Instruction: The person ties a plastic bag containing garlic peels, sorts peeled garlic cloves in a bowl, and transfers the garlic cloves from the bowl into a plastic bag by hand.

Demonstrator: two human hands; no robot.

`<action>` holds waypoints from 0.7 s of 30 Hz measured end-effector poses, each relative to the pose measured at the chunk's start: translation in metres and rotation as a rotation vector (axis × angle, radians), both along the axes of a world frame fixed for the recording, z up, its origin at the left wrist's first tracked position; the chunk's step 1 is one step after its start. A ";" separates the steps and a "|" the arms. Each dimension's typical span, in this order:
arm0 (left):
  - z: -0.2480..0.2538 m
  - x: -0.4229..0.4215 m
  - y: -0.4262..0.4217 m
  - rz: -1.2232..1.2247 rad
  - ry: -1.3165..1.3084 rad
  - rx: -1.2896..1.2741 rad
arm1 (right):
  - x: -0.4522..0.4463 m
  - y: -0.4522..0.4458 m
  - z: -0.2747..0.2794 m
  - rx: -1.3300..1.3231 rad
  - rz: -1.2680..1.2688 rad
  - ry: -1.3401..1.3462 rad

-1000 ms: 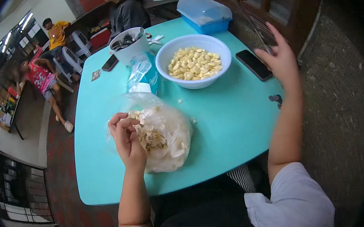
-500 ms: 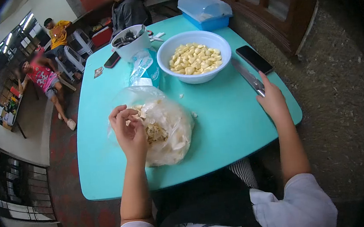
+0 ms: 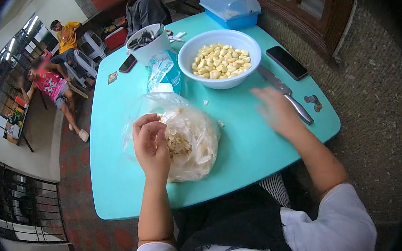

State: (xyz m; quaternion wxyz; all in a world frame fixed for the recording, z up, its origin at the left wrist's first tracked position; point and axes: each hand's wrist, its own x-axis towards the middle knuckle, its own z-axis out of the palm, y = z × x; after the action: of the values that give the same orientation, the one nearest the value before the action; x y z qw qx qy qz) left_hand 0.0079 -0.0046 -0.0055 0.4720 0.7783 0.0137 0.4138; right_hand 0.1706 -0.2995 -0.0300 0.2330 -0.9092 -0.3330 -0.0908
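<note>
With the bag of peelings point(image 3: 203, 147) at the worktop's point(image 3: 120, 180) 8 o'clock, the left hand point(image 3: 151, 137) was curled over its 9-o'clock side, any pinch impossible to tell, and the blurred, loosely spread right hand point(image 3: 276, 111) was best guided clear of the knife point(image 3: 286, 89) at 3 o'clock.

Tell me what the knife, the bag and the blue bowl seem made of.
Knife: metal, likely steel, with a shiny grey handle.
Bag: thin plastic film, glossy and crumpled, see-through in places.
Blue bowl: probably plastic, smooth and evenly coloured, though enamel can't be excluded.
</note>
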 end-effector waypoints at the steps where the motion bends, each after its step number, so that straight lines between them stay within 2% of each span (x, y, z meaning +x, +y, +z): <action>1: -0.001 0.001 -0.001 -0.029 -0.031 -0.015 | -0.006 0.017 -0.006 0.023 0.142 0.044; 3: -0.002 -0.001 -0.005 -0.108 -0.022 -0.143 | -0.017 0.054 0.011 -0.006 0.362 0.212; 5: -0.003 -0.004 -0.006 -0.118 0.001 -0.208 | -0.007 0.090 0.002 0.151 0.468 0.234; 8: -0.007 -0.004 -0.002 -0.025 0.065 -0.143 | 0.042 0.149 -0.034 0.315 0.510 0.043; 10: -0.011 -0.007 0.005 0.058 0.134 -0.010 | 0.057 0.180 -0.045 0.291 0.429 0.035; 11: -0.013 -0.005 0.005 0.054 0.104 -0.093 | 0.064 0.196 -0.048 0.280 0.390 0.031; 12: -0.007 -0.004 0.002 0.079 -0.003 0.046 | 0.069 0.210 -0.049 0.224 0.351 0.039; 14: -0.013 -0.008 0.007 0.004 0.065 -0.020 | 0.077 0.228 -0.056 0.101 0.254 0.067; 15: -0.014 -0.011 0.008 -0.004 0.072 -0.008 | 0.092 0.242 -0.084 0.218 0.239 -0.159; 17: -0.012 -0.012 0.009 -0.034 0.088 0.014 | 0.097 0.246 -0.076 0.100 0.248 -0.050; 19: -0.008 -0.008 0.007 -0.023 -0.013 0.070 | 0.093 0.242 -0.055 -0.054 0.248 0.108; 21: -0.010 -0.005 0.012 -0.009 -0.067 0.164 | 0.085 0.228 -0.050 -0.171 0.318 0.110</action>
State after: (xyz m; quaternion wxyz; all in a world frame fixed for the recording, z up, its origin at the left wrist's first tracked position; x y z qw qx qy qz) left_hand 0.0026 0.0072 -0.0153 0.4089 0.8000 -0.0396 0.4373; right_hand 0.2558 -0.0712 -0.0804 0.1842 -0.8653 -0.4655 0.0257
